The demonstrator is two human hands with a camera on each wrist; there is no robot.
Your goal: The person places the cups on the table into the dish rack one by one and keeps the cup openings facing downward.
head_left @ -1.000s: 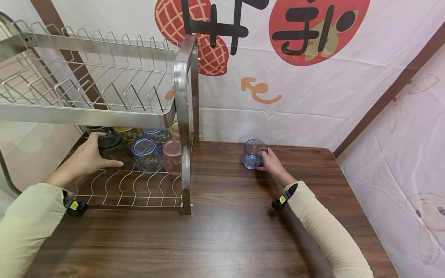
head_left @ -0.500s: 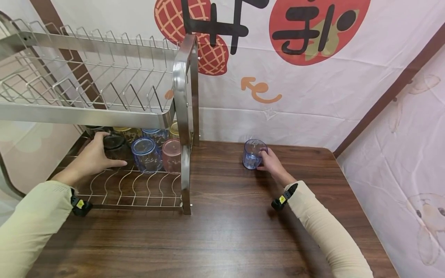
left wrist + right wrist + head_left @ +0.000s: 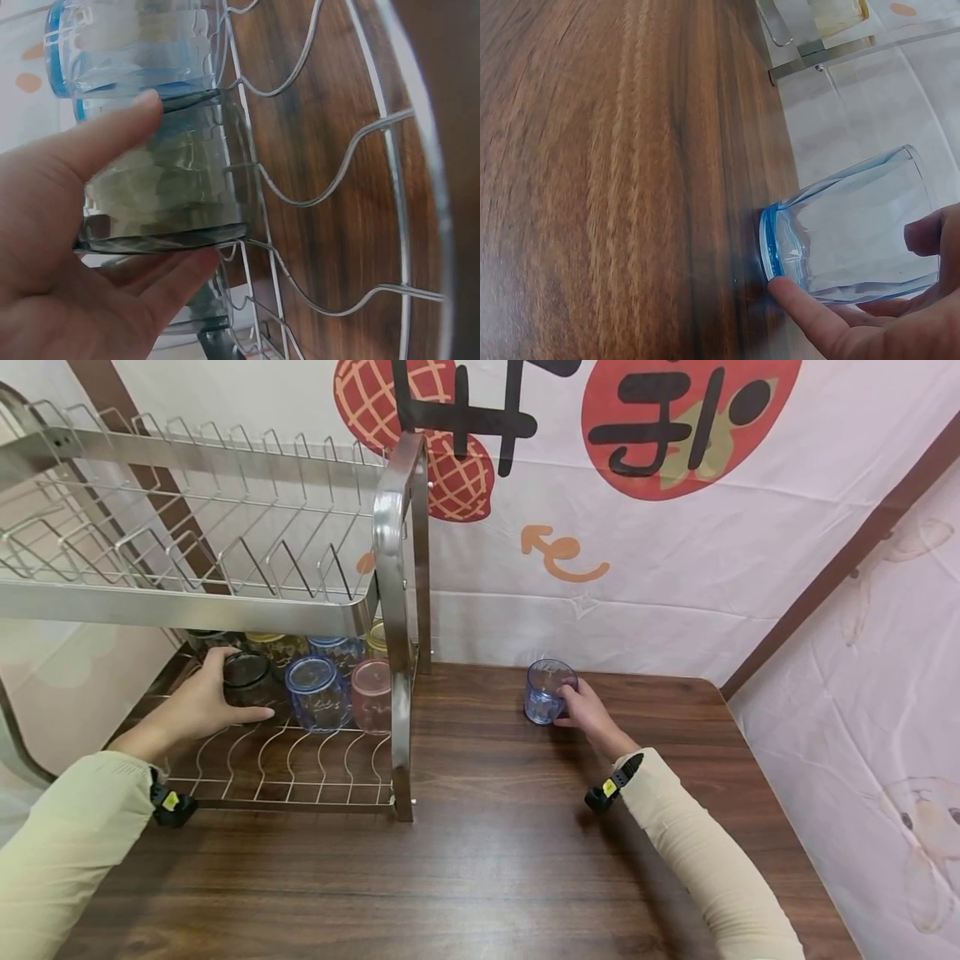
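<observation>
My left hand point(image 3: 193, 702) grips a dark grey tumbler point(image 3: 251, 683) upside down on the lower tier of the dish rack. In the left wrist view, the thumb lies on one side of the dark tumbler point(image 3: 161, 176) and the fingers on the other, its mouth end at the wire rungs. Beside it stand an upturned blue tumbler point(image 3: 318, 695) and a pink one point(image 3: 372, 697). On the table to the right, my right hand point(image 3: 590, 717) holds another clear blue tumbler point(image 3: 542, 700) upright. The right wrist view shows a fingertip near the base of this blue tumbler point(image 3: 847, 236).
The two-tier metal dish rack point(image 3: 393, 635) stands on the left of the brown wooden table point(image 3: 480, 852). Behind the front tumblers is a row with yellow point(image 3: 277, 648), blue and dark ones. A printed cloth point(image 3: 645, 585) hangs along the back edge.
My left hand has shifted slightly right with the dark tumbler, which has gone from tilted to more upright beside the blue one. The right hand and its tumbler have stayed put.
</observation>
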